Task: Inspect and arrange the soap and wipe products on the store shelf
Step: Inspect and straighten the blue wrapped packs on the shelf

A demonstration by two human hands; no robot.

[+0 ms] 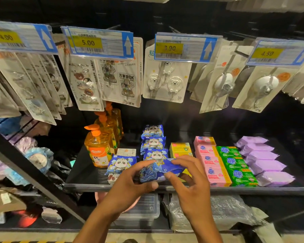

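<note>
The black shelf holds rows of pink soap boxes, green soap boxes and purple wipe packs. Just above its front edge, the left hand and right hand both pinch one blue panda pack between thumbs and curled fingers.

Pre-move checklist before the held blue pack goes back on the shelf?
1. Grip: left hand and right hand pinch the blue pack at both ends: ok.
2. Front slot of the panda column free: hidden behind the held pack, cannot tell.
3. Panda column lined up: ok.
4. Stray panda pack left of the column, tilted and out of line: not ok.
5. Pink soap row and green soap row tidy: ok.
</note>
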